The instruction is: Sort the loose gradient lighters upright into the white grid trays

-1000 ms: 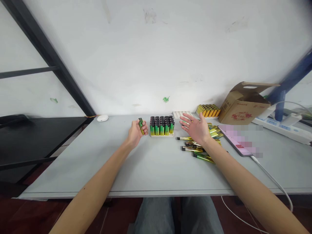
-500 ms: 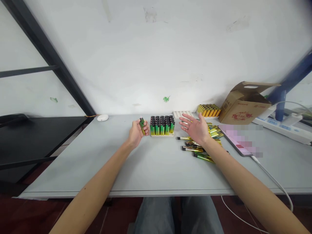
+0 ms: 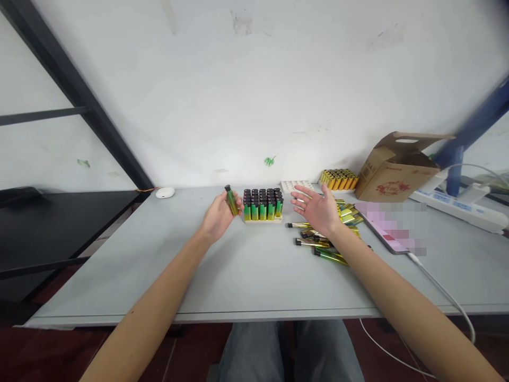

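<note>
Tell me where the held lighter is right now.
In the head view, the lighter is left of centre, in the left hand, black end up, just left of the upright green lighters.

Loose lighters (image 3: 330, 257) partly hidden by the right hand (image 3: 319, 212), tablet screen (image 3: 379, 223) pixelated, carton lettering (image 3: 393, 188) too small to read

rack (image 3: 263, 220): on table (image 3: 230, 281) | loose lighters (image 3: 332, 257): right of rack | tray (image 3: 288, 185): behind rack, rightward | carton (image 3: 393, 180): behind tablet (image 3: 379, 223)
</note>
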The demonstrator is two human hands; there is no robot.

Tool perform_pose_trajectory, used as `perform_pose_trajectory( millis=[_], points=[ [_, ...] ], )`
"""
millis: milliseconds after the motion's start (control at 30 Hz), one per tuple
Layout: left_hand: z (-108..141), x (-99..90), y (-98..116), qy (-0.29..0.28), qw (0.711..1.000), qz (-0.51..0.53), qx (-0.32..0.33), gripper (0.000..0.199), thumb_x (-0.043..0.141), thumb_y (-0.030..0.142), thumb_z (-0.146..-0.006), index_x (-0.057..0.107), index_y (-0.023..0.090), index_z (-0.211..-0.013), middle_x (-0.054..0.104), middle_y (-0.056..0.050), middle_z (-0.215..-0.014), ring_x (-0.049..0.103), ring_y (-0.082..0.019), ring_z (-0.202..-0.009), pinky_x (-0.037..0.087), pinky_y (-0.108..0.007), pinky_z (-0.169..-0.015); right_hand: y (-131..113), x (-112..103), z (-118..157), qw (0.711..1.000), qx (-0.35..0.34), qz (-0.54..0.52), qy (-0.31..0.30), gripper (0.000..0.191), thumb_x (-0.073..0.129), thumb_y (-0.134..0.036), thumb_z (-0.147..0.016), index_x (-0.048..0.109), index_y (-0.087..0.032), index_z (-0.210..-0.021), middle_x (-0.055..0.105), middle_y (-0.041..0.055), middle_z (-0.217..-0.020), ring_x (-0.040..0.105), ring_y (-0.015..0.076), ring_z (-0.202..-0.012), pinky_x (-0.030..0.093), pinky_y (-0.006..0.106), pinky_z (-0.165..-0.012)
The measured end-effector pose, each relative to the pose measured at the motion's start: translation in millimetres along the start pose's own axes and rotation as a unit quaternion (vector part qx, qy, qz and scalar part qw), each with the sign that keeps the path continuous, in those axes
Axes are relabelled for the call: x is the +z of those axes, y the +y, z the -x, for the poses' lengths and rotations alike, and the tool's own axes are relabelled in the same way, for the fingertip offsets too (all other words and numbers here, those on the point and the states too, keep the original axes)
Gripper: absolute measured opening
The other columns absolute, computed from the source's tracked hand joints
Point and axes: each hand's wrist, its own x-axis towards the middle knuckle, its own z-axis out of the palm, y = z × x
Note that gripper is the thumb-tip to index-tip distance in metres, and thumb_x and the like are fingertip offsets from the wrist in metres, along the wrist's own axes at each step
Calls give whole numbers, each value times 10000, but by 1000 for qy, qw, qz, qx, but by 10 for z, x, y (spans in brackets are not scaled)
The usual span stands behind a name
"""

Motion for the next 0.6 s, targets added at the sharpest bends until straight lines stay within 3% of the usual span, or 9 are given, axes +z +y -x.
perform_pose_trajectory(
  millis=[133, 267, 400, 500, 600],
  points=[
    [58, 52, 24, -6, 999, -49, 5, 201, 519, 399, -882, 478, 203, -881, 575, -12, -751, 571, -135, -604, 434, -242, -512, -25, 25, 18, 1000, -11, 2, 3, 584, 316, -689, -834, 659, -239, -979, 678, 59, -947, 633, 214, -845, 500, 356, -730],
    [92, 88, 37, -8, 997, -71, 4, 240, 533, 445, -876, 490, 211, -913, 529, 23, -684, 448, -81, -461, 338, -193, -405, -30, 69, 35, 999, -45, 14, 4, 513, 390, -655, -832, 673, -238, -927, 670, 40, -858, 619, 190, -770, 497, 319, -682],
    [90, 120, -31, -47, 998, -31, -19, 185, 551, 324, -878, 568, 155, -950, 517, -6, -719, 506, -91, -583, 439, -219, -541, 23, 130, 65, 990, -114, 79, -8, 370, 517, -557, -820, 678, -232, -892, 647, 24, -788, 598, 160, -706, 487, 295, -653],
    [116, 170, -125, -91, 993, -60, -38, 170, 582, 231, -854, 592, 139, -996, 563, -39, -806, 561, -111, -703, 474, -238, -657, 79, 197, 126, 972, -176, 157, -22, 304, 566, -506, -820, 685, -234, -883, 636, 21, -762, 580, 152, -661, 477, 308, -639],
    [173, 241, -217, -145, 980, -110, -78, 207, 576, 300, -870, 566, 176, -1036, 612, -69, -880, 619, -167, -803, 510, -325, -735, 121, 282, 216, 942, -226, 246, -32, 232, 614, -442, -810, 690, -254, -922, 637, 14, -762, 576, 157, -659, 475, 320, -640]
  ],
)
